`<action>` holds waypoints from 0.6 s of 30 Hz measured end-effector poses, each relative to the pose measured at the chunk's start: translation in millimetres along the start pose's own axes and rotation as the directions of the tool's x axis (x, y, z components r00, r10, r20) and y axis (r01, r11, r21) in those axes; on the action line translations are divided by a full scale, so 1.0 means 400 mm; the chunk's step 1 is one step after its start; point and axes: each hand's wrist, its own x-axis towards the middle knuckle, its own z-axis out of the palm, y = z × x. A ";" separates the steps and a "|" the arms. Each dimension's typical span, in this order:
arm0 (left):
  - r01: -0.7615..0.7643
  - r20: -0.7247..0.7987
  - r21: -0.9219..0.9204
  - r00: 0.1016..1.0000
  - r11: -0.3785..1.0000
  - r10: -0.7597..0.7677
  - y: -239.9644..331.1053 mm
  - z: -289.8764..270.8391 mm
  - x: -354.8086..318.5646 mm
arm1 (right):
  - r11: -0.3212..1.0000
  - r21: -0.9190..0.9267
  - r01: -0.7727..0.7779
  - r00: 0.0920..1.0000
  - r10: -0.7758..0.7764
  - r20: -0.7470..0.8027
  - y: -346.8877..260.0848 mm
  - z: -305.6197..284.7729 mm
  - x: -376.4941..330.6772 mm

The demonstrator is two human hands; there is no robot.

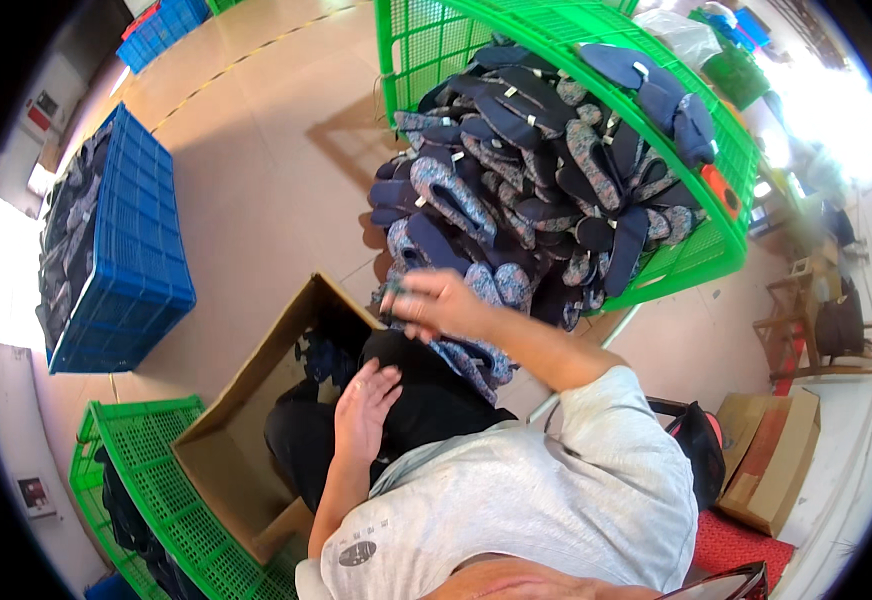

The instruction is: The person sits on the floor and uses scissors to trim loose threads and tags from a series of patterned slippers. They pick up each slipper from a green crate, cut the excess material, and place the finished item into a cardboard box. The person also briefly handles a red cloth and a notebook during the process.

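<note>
L hand point(364, 408) loose; R hand point(434, 303) w/ dark item point(392, 294); slipper tags point(641, 70) illegible.

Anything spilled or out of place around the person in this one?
Yes: the heap of slippers spills out past the near side of the large green crate, rather than sitting contained. A few navy slippers also lie apart from the heap, on the crate's right side. I see no clear damage.

Small dark object point(392, 297), blurred, in right hand point(438, 303).
</note>
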 end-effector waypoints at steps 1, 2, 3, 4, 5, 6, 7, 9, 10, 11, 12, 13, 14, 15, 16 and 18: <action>0.041 -0.045 -0.158 0.998 0.987 -0.049 0.023 0.035 -0.003 | 0.999 0.013 -0.048 0.994 0.046 0.097 0.057 0.048 -0.010; 0.001 -0.025 -0.237 1.000 0.972 -0.008 0.030 0.013 -0.021 | 0.999 -0.036 -0.035 0.976 0.042 0.212 0.087 0.101 -0.024; -0.041 -0.011 -0.316 0.999 0.948 0.039 0.038 -0.011 -0.041 | 0.999 -0.027 -0.034 0.944 0.040 0.329 0.109 0.149 -0.042; -0.070 -0.210 -0.243 0.977 0.967 0.018 0.080 0.050 -0.065 | 0.998 0.017 -0.066 0.914 0.053 0.403 0.165 0.179 -0.060; -0.080 -0.336 -0.264 0.942 0.961 -0.014 0.096 0.037 -0.083 | 0.991 0.064 -0.114 0.891 0.074 0.448 0.204 0.213 -0.076; -0.086 -0.344 -0.276 0.939 0.957 -0.015 0.101 0.018 -0.103 | 0.986 0.059 -0.156 0.868 0.108 0.484 0.242 0.238 -0.093; -0.097 -0.353 -0.287 0.936 0.953 -0.011 0.108 -0.004 -0.125 | 0.979 0.052 -0.196 0.840 0.140 0.524 0.274 0.262 -0.104; -0.090 -0.297 -0.231 0.955 0.969 0.018 0.116 -0.030 -0.152 | 0.979 0.022 -0.201 0.807 0.152 0.571 0.339 0.287 -0.123; -0.080 -0.236 -0.168 0.971 0.983 0.039 0.119 -0.032 -0.163 | 0.984 -0.019 -0.177 0.837 0.161 0.524 0.351 0.293 -0.126; -0.074 -0.172 -0.103 0.984 0.992 0.055 0.124 -0.033 -0.175 | 0.986 -0.061 -0.156 0.864 0.166 0.475 0.364 0.297 -0.130; -0.047 -0.329 0.118 0.941 0.992 0.083 0.111 -0.024 -0.183 | 0.983 0.041 -0.179 0.899 0.146 0.412 0.376 0.301 -0.139; 0.008 -0.316 0.259 0.946 0.966 0.077 0.109 -0.021 -0.192 | 0.972 0.135 -0.193 0.928 0.136 0.347 0.355 0.300 -0.144; 0.054 -0.307 0.415 0.948 0.908 0.084 0.091 -0.038 -0.193 | 0.954 0.148 -0.261 0.914 0.195 0.355 0.372 0.295 -0.141; 0.098 -0.298 0.559 0.951 0.823 0.089 0.072 -0.055 -0.195 | 0.950 0.220 -0.222 0.936 0.145 0.322 0.384 0.304 -0.139; 0.090 -0.206 0.847 0.964 0.524 0.167 0.067 -0.040 -0.200 | 0.950 0.265 -0.164 0.961 0.093 0.260 0.381 0.323 -0.140; 0.015 -0.049 0.942 0.995 0.336 0.092 0.048 -0.028 -0.206 | 0.950 0.290 -0.118 0.966 0.043 0.254 0.370 0.346 -0.130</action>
